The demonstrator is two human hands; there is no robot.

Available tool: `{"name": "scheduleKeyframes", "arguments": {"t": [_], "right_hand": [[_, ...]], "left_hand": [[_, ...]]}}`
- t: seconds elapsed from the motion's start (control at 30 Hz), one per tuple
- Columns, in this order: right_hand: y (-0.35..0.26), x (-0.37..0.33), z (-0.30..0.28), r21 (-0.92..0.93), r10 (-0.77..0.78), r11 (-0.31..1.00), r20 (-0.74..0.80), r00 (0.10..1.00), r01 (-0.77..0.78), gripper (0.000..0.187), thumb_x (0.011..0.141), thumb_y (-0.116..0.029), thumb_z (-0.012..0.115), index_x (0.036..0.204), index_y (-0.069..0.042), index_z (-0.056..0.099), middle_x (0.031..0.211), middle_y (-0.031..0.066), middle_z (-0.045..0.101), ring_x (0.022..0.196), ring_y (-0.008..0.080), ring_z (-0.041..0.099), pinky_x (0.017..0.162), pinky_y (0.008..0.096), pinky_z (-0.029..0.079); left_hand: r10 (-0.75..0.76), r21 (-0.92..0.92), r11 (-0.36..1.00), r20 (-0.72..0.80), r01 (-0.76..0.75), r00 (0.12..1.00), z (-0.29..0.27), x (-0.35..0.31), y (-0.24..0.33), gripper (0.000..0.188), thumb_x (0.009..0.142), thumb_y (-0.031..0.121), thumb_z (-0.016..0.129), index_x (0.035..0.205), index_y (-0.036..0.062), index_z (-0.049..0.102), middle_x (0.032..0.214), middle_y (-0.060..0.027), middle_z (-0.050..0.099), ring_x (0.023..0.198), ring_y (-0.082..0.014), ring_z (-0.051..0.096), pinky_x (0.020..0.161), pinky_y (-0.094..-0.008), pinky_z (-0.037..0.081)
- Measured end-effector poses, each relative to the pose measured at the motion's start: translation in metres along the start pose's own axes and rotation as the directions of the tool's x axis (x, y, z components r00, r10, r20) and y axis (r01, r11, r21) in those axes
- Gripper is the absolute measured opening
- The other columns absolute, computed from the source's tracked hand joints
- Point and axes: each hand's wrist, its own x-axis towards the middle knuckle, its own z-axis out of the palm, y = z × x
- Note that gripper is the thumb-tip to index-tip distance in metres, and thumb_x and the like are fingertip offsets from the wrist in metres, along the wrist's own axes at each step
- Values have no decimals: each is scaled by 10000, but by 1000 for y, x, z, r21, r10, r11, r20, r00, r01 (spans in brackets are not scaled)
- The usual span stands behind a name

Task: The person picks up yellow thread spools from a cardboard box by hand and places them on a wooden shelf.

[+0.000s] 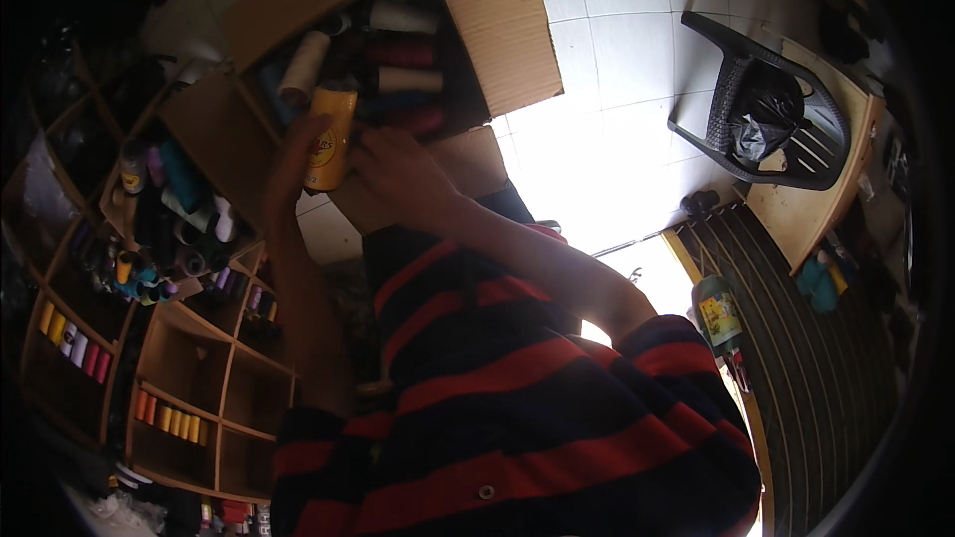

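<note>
A yellow cylinder (331, 139) with a round printed mark stands tilted in front of an open cardboard box, left of the picture's middle. My left hand (290, 161) is closed round its left side. Close to its right side is my right hand (398, 174), with the fingers bent and drawn together. What those fingertips hold, if anything, is hidden. Behind the cylinder, the cardboard box (497, 35) has its flaps spread. Inside lie several thread cones, among them a cream cone (304, 68) and a dark red cone (406, 51).
Wooden shelves (179, 378) with rows of coloured spools stand at the left, below a heap of thread cones (179, 189). A black plastic chair (721, 89) bearing a black bag stands at the right, by a wooden table (796, 209). A green bottle (716, 313) hangs near the ribbed shutter.
</note>
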Motion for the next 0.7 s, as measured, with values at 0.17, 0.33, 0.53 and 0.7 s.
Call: {"name": "scheduleKeyframes", "arguments": {"t": [0.17, 0.33, 0.53, 0.7], "right_hand": [[-8, 14, 5, -81, -77, 995, -171, 982, 63, 196, 713, -155, 611, 870, -37, 618, 914, 114, 553, 967, 277, 535, 847, 385, 447], [-3, 28, 7, 104, -236, 965, -58, 970, 241, 213, 769, -153, 610, 938, -25, 617, 953, 127, 565, 987, 279, 533, 886, 394, 436], [19, 40, 31, 88, -412, 910, 78, 908, 405, 241, 806, -177, 567, 981, -30, 642, 1006, 105, 585, 967, 266, 531, 906, 372, 435], [22, 44, 29, -116, -353, 906, 326, 877, 407, 259, 802, -181, 553, 1000, -52, 658, 1058, 96, 585, 977, 258, 530, 926, 379, 430]], "left_hand": [[11, 86, 996, -56, -6, 998, -12, -5, -3, 470, 873, 418, 608, 1113, 16, 572, 1002, -56, 563, 911, -141, 538, 814, -284, 430], [34, 142, 990, -224, -2, 974, -24, -29, -13, 471, 882, 433, 602, 1109, 22, 572, 982, -62, 569, 870, -141, 549, 787, -276, 443], [21, -175, 981, -348, -87, 937, -25, -39, -43, 406, 916, 398, 582, 1086, 29, 568, 958, -68, 587, 878, -142, 581, 778, -305, 477], [43, -157, 983, -329, -99, 943, -23, -42, -61, 373, 926, 369, 574, 1067, 23, 578, 925, -67, 614, 832, -146, 619, 748, -305, 492]]}}
